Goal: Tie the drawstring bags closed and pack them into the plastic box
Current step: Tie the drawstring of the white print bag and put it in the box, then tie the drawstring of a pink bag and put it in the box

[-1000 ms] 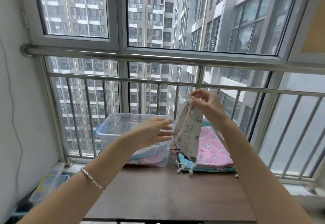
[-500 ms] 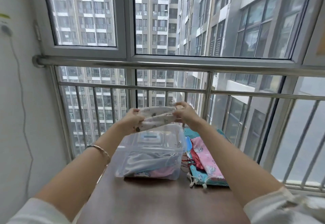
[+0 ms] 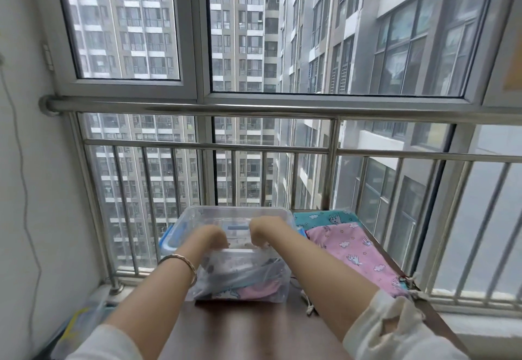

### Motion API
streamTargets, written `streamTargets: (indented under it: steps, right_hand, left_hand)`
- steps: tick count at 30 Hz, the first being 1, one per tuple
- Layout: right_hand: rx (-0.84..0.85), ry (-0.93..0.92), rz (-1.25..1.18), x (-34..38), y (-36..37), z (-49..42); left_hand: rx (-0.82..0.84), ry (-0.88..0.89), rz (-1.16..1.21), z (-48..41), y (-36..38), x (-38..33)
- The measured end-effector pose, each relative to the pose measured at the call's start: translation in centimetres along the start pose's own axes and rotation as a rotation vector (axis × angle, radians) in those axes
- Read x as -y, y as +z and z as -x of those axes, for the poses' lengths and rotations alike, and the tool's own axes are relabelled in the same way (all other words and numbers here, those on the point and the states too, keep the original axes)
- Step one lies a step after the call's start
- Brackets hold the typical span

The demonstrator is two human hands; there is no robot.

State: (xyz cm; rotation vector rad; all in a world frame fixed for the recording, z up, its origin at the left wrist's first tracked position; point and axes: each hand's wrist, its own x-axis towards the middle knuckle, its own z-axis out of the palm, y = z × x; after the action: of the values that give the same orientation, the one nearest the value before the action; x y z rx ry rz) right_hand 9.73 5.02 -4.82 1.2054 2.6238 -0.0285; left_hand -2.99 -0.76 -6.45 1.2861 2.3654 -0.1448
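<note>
Table (image 3: 240, 331): L hand (image 3: 210, 237), R hand (image 3: 262, 231) inside plastic box (image 3: 186, 218); grip hidden.

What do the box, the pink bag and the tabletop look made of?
Box: clear glossy plastic; contents show through. Pink bag: matte printed cloth, likely cotton; soft creases. Tabletop: dark wood-look, slight sheen; wood or laminate unclear.

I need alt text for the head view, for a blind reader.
A person's left hand and right hand reach down into a clear box on a dark table; the fingers are hidden. Right of the box, a pink bag lies on a teal bag.
</note>
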Motion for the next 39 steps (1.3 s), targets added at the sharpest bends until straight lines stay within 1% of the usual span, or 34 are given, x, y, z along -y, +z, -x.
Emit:
streamTargets:
  steps: [4, 5, 7, 9, 11, 14, 16, 19, 21, 23, 25, 27, 29, 31, 33, 35, 37, 39]
  right_hand:
    - [0.041, 0.006, -0.046, 0.1, 0.2, 0.1]
    - [0.018, -0.004, -0.082, 0.0, 0.1, 0.3]
    - [-0.103, -0.037, -0.191, -0.6, -0.8, 0.4]
    - [-0.242, -0.050, -0.298, -1.9, -2.4, 1.0]
    - [-0.329, -0.064, -0.358, -3.6, -3.9, 2.0]
    - [-0.462, -0.021, -0.372, -6.8, -4.8, 4.5]
    - [-0.532, 0.026, -0.398, -9.2, -4.4, 6.3]
    - [-0.561, 0.084, -0.450, -12.9, -2.5, 9.2]
    - [-0.551, 0.128, -0.464, -15.2, -0.6, 11.0]
    - [-0.500, 0.197, -0.503, -17.2, 1.9, 12.3]
    - [-0.413, 0.249, -0.504, -18.8, 4.5, 13.4]
    - [-0.306, 0.263, -0.448, -19.8, 7.0, 14.2]
    - [-0.205, 0.282, -0.404, -20.7, 9.7, 14.8]
    - [-0.135, 0.321, -0.349, -21.6, 12.4, 14.8]
    - [-0.113, 0.345, -0.253, -21.9, 14.7, 14.7]
    - [-0.139, 0.368, -0.170, -21.8, 16.2, 14.6]
    - [-0.175, 0.384, -0.165, -21.8, 16.8, 14.4]
    - [-0.187, 0.388, -0.219, -22.1, 16.3, 14.0]
  left_hand:
    - [-0.138, 0.041, 0.042, -0.3, 0.4, -0.7]
    - [-0.190, 0.066, 0.083, -0.7, 0.5, -0.9]
    - [-0.315, 0.151, 0.122, -1.2, 0.0, -1.7]
    - [-0.465, 0.247, 0.250, -0.8, -0.8, -3.4]
    - [-0.566, 0.345, 0.303, 0.4, -1.7, -5.7]
    - [-0.627, 0.474, 0.264, 3.3, -2.0, -10.3]
    - [-0.628, 0.526, 0.259, 4.5, -1.4, -13.1]
    - [-0.597, 0.595, 0.293, 5.8, 0.5, -16.6]
    - [-0.549, 0.629, 0.294, 6.6, 2.3, -18.8]
    - [-0.483, 0.671, 0.265, 7.1, 4.5, -20.7]
    - [-0.409, 0.682, 0.165, 7.4, 6.9, -22.1]
    - [-0.340, 0.660, -0.039, 7.7, 9.3, -22.5]
    - [-0.280, 0.585, -0.241, 7.9, 11.6, -22.4]
    - [-0.279, 0.517, -0.357, 7.7, 13.3, -22.1]
    - [-0.322, 0.512, -0.363, 7.6, 13.9, -21.9]
    - [-0.381, 0.543, -0.330, 7.2, 14.1, -21.8]
    - [-0.428, 0.582, -0.273, 7.1, 14.0, -21.6]
    - [-0.427, 0.609, -0.137, 6.8, 13.4, -21.5]
